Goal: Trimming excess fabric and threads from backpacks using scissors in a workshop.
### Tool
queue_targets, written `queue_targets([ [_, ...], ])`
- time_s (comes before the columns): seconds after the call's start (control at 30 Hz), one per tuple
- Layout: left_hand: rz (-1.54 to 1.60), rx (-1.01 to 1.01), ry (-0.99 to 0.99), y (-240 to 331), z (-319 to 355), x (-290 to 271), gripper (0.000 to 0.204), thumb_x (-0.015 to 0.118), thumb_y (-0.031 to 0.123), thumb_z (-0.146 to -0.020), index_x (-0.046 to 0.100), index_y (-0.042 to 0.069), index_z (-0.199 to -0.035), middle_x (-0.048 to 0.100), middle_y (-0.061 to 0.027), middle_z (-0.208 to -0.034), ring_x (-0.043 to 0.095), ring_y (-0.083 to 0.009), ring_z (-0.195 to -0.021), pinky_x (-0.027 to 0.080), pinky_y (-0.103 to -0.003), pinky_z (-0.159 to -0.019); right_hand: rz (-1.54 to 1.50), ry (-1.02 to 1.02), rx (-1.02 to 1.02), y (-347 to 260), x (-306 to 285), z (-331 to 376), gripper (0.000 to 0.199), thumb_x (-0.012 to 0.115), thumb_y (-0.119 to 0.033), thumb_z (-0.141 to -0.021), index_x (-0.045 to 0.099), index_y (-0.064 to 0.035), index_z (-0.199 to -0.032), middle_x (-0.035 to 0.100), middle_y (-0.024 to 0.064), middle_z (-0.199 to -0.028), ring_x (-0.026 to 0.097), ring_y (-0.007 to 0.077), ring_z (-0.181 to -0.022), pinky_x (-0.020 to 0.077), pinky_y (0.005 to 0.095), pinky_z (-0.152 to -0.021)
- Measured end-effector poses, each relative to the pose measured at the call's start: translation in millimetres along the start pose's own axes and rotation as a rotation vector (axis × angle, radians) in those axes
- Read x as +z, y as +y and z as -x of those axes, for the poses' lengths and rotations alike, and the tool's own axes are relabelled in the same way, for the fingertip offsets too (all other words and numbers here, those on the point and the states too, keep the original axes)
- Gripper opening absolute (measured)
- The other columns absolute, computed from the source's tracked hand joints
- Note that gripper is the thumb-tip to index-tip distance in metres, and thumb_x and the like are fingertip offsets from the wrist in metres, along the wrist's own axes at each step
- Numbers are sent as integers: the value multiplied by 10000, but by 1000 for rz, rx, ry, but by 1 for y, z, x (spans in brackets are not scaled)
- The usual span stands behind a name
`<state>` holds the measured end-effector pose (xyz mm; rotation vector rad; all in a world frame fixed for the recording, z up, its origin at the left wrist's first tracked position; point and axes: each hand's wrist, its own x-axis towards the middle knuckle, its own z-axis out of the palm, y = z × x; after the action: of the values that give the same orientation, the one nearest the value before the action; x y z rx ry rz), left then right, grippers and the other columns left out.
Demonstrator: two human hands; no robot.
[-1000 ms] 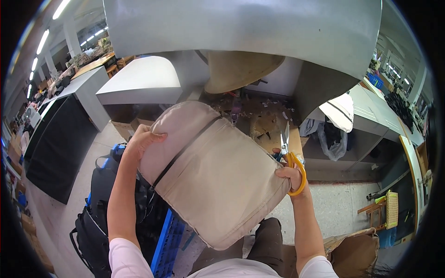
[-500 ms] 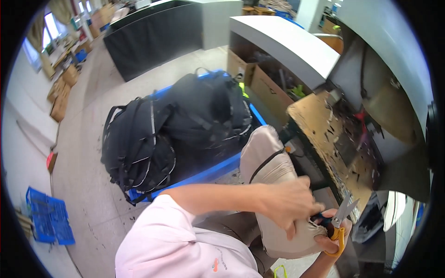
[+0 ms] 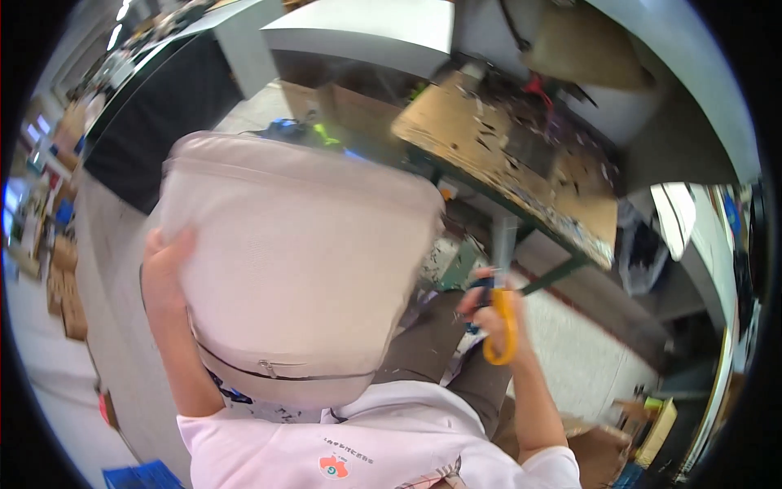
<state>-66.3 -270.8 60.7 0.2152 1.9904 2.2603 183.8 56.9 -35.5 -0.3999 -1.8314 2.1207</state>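
Note:
A beige backpack, blurred by motion, is held up in front of my body, its broad smooth panel facing me. My left hand grips the backpack's left edge, thumb on the panel and other fingers mostly hidden behind. A zipper with a metal pull runs along the lower part. Off to the right, apart from the backpack, my right hand is closed round yellow-handled scissors, blades pointing up. Something small and dark blue is also in that hand, too blurred to name.
A worktable with a worn tan top, covered in dark scraps, stands to the right. Beyond the backpack are cardboard boxes under a white counter. A black-draped table stands far left; a blue crate lies lower left.
The backpack has swung up and left, its broad panel turned to me. My left hand has moved from near the scissors to its left edge. The head view has turned right; black bags are hidden.

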Motion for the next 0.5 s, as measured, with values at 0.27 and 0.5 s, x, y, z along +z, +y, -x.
queue_targets([
  [0.27, 570, -12, -127, -50, -18, 46, 495, 631, 245, -790, 453, -38, -1155, 531, -150, -1130, 544, -267, -988, 454, -388, -854, -267, 65, -43, 56, 45, 13, 685, 724, -14, -657, 355, -75, -1230, 495, 31, -1034, 490, 124, -957, 412, 247, -798],
  [0.5, 791, 5, -288, -85, -33, 94, 448, 560, 306, -833, 475, 27, -1174, 531, -110, -1159, 522, -260, -1039, 425, -412, -901, -120, 551, -124, 10, 5, -28, 488, 646, 42, -649, 484, -41, -1102, 454, -49, -749, 439, 40, -668, 385, 181, -592],
])
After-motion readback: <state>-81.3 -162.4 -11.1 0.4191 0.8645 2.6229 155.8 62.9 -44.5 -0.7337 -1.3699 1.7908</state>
